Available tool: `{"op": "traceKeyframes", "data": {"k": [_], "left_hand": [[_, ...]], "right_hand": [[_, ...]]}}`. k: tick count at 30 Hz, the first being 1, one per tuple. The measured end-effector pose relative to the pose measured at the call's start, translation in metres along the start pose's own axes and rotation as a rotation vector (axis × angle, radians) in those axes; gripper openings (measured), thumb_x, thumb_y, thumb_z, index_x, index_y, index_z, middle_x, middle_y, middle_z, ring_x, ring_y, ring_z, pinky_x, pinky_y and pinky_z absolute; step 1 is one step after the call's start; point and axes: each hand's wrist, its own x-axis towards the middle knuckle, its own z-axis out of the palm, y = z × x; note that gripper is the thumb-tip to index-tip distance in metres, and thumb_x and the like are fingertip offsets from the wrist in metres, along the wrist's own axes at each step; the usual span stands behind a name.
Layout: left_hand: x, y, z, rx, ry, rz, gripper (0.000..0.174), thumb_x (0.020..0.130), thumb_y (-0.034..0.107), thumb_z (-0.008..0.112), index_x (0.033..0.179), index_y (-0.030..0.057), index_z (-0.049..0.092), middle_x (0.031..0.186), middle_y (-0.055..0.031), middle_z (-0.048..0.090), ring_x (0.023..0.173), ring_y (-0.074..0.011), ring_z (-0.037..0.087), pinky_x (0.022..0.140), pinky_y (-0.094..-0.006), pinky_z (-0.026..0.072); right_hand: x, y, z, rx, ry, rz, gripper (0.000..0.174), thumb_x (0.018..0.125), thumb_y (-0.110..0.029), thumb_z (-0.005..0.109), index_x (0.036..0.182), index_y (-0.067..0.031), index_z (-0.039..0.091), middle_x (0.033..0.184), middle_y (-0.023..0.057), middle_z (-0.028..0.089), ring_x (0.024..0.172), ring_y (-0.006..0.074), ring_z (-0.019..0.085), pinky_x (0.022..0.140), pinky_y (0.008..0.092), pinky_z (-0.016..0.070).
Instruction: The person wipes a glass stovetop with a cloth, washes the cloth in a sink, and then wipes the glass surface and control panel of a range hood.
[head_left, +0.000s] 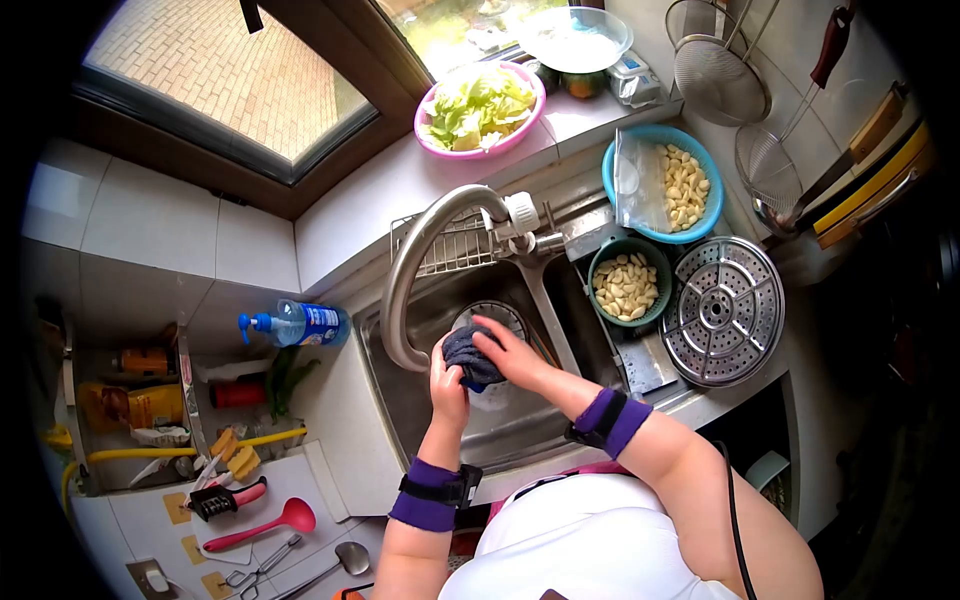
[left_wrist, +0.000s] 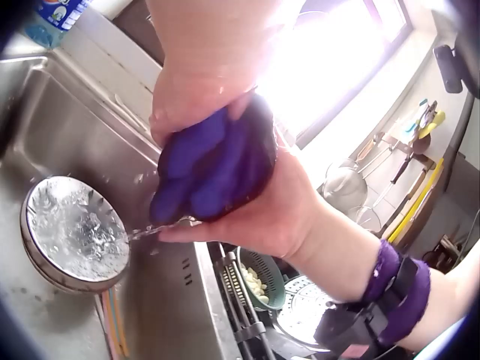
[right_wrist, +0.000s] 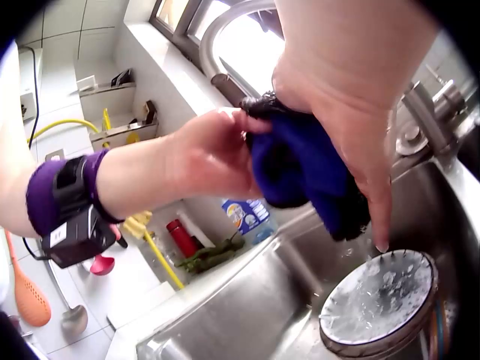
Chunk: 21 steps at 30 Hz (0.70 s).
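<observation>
Over the sink [head_left: 420,425], both hands hold a bunched dark blue cloth [head_left: 468,352] [left_wrist: 217,165] [right_wrist: 309,171]. The left hand [head_left: 449,390] [left_wrist: 206,82] [right_wrist: 206,156] grips one side. On the other side is the right hand [head_left: 515,356] [left_wrist: 262,214] [right_wrist: 341,97], its fingers stretched along the cloth and its thumb partly hidden. Water trickles from the cloth in the left wrist view. Below, a round vessel [left_wrist: 79,232] [right_wrist: 379,304] full of bubbly water stands in the sink, partly covered by the hands in the head view.
A curved faucet [head_left: 405,265] arches beside the hands. Right of the basin are a green basket [head_left: 657,300] and blue bowl [head_left: 713,190] with pale cloves, and a perforated steel disc [head_left: 750,345]. A soap bottle [head_left: 318,324] lies left; a pink bowl [head_left: 538,118] of leaves stands behind.
</observation>
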Motion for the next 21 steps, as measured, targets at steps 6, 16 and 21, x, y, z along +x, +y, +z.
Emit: {"op": "traceKeyframes", "data": {"k": [6,16,21], "left_hand": [[-0.004,-0.029,0.000,-0.208,0.174,-0.139,0.037,0.100,0.025,0.039,0.130,0.0053,0.045,0.123,-0.0086,0.056,0.117,-0.0243,0.054,0.104,-0.0376,0.0407],[0.021,0.001,-0.054,0.048,-0.187,-0.523,0.050,0.091,0.030,0.048,0.130,0.0004,0.048,0.116,-0.0138,0.062,0.105,-0.0270,0.060,0.094,-0.0422,0.0463],[0.016,-0.010,-0.042,-0.557,-0.274,-0.624,0.089,0.086,0.063,0.056,0.147,0.0024,0.032,0.147,-0.0236,0.038,0.135,-0.0428,0.037,0.113,-0.0525,0.0321]], "right_hand": [[-0.014,0.001,0.014,0.139,-0.216,0.174,0.072,0.086,-0.057,0.064,0.130,-0.0014,0.051,0.123,0.0108,0.060,0.115,0.0184,0.056,0.099,0.0313,0.0425],[-0.021,-0.040,0.006,0.434,-0.475,0.824,0.026,0.085,-0.026,0.073,0.099,-0.0109,0.057,0.083,0.0005,0.053,0.060,0.0055,0.046,0.044,0.0194,0.0323],[-0.015,-0.045,0.017,1.166,-0.411,1.084,0.023,0.089,-0.019,0.064,0.106,-0.0066,0.054,0.085,-0.0025,0.054,0.058,0.0041,0.047,0.039,0.0160,0.0283]]}}
